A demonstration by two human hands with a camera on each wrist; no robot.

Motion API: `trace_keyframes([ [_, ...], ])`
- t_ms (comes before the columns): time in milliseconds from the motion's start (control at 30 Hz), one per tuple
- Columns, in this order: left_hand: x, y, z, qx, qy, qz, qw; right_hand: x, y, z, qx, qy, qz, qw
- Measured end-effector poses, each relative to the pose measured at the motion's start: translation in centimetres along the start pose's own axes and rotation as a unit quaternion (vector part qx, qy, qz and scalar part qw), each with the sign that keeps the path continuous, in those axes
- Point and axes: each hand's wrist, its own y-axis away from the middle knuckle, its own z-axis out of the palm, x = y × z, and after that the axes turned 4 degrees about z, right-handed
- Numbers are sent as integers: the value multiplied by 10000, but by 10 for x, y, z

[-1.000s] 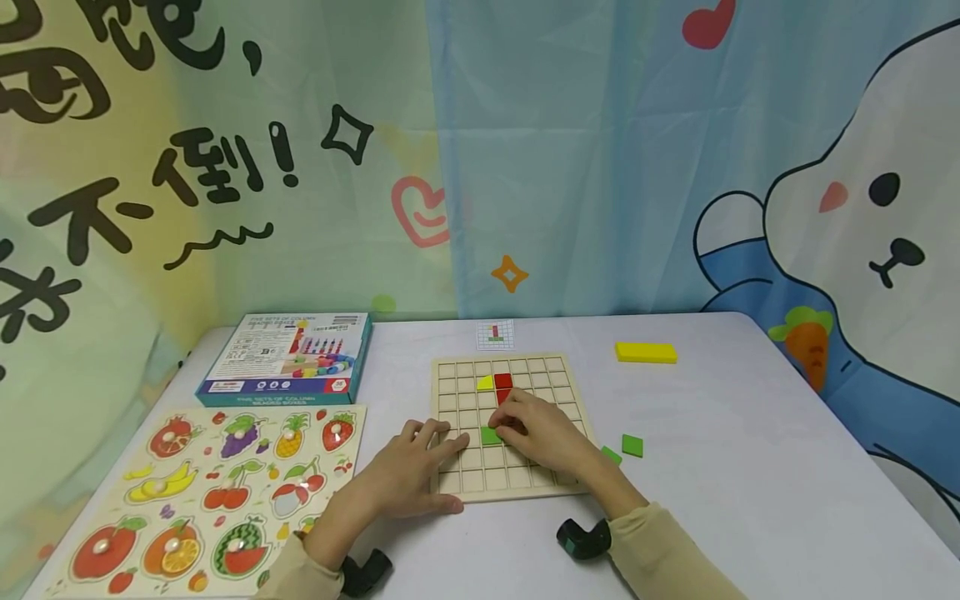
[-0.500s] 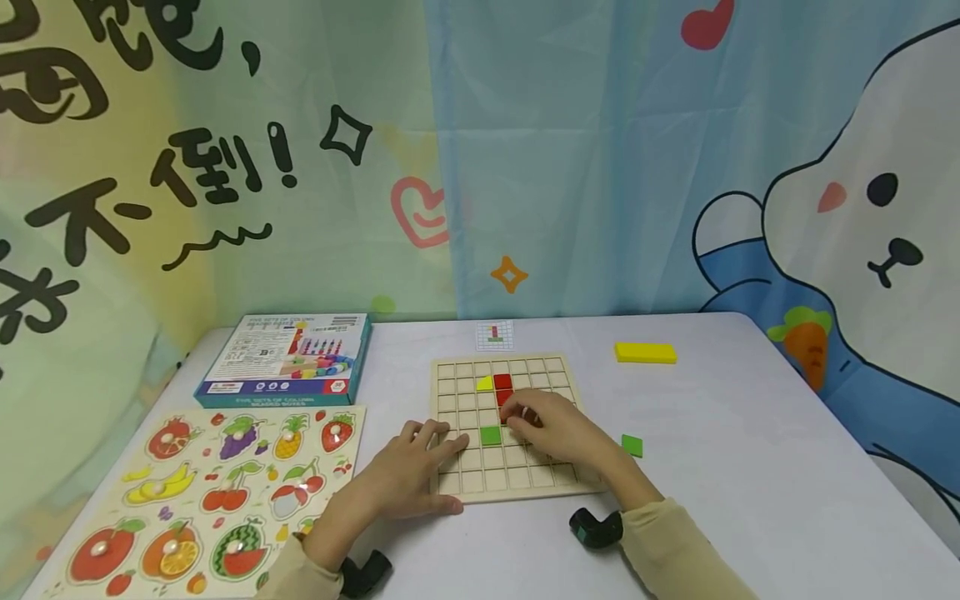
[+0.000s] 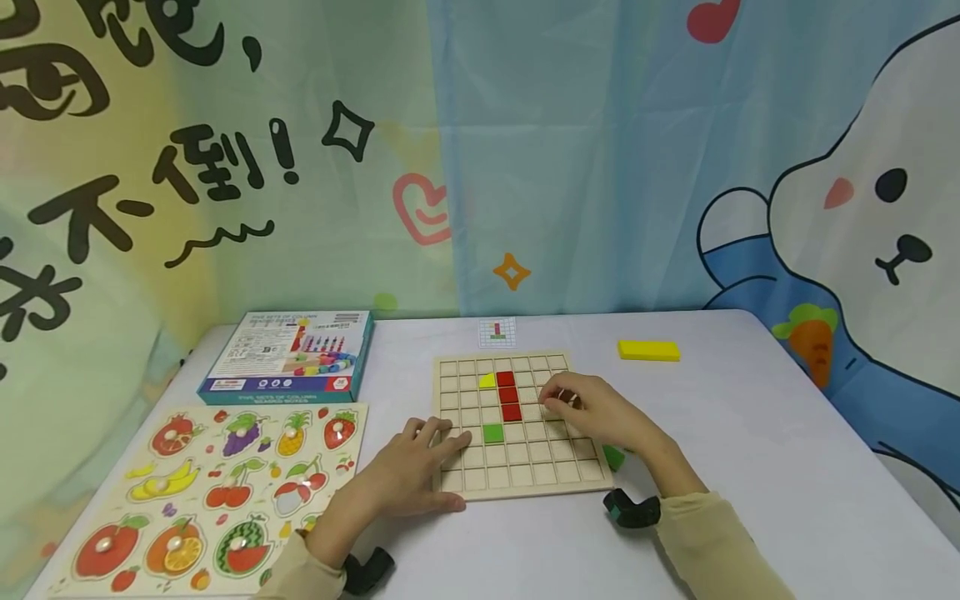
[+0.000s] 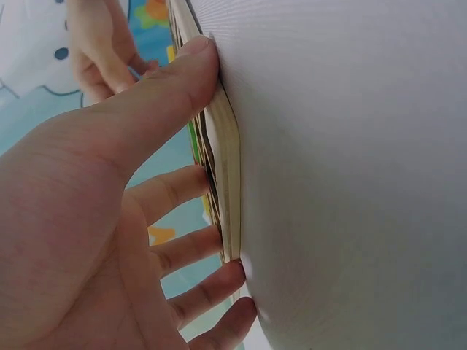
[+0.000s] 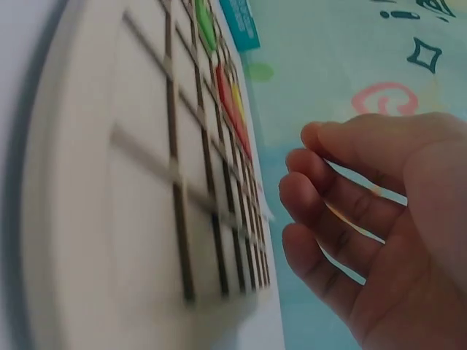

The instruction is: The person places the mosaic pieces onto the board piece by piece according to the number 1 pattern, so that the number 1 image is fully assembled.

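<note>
A wooden grid board (image 3: 551, 475) lies flat on the table. On it are a yellow tile (image 3: 487, 381), a column of 3 red tiles (image 3: 507, 396) and a green tile (image 3: 492, 433) below and left of the column. My left hand (image 3: 408, 467) rests at the board's left edge, fingers spread on the edge and thumb at the near corner, as the left wrist view also shows. Above the board's right part hovers my right hand (image 3: 600, 408), fingers loosely bent; the right wrist view shows nothing between them. A loose green tile (image 3: 613, 457) lies by the board's right edge, partly hidden.
Behind the board lies a small pattern card (image 3: 497, 332). A yellow block (image 3: 648, 351) is at the back right. On the left are a blue-edged box (image 3: 285, 358) and a fruit puzzle board (image 3: 187, 500). A printed curtain (image 3: 562, 167) hangs behind the table.
My right hand has moved right, away from the green tile and the red column, uncovering the lowest red tile. It now covers the outer loose green tile. My left hand has stayed put.
</note>
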Motion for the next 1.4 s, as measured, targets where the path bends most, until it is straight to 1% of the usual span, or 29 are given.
trace_keyframes([
  [167,-1,1,-1,-9,5,0,10000,11,8,-4,-36,165,83,9998],
  [367,-1,2,-2,15,30,17,10000,19,15,-9,-83,277,-1,9996],
  [533,-2,1,-1,33,6,48,10000,24,23,-15,-112,385,5,9992],
  [767,-3,-1,2,-4,-1,20,10000,35,37,-21,-179,413,171,9988],
  [867,-3,-2,2,3,-25,18,10000,40,43,-23,-244,447,126,9986],
  [1033,-2,-3,2,27,-1,21,10000,45,51,-28,-480,385,66,9981],
  [1233,-2,-2,3,19,-22,-17,10000,48,57,-37,-967,243,247,9947],
  [1400,-3,-2,4,-7,12,-44,10000,49,59,-38,-1198,223,429,9916],
])
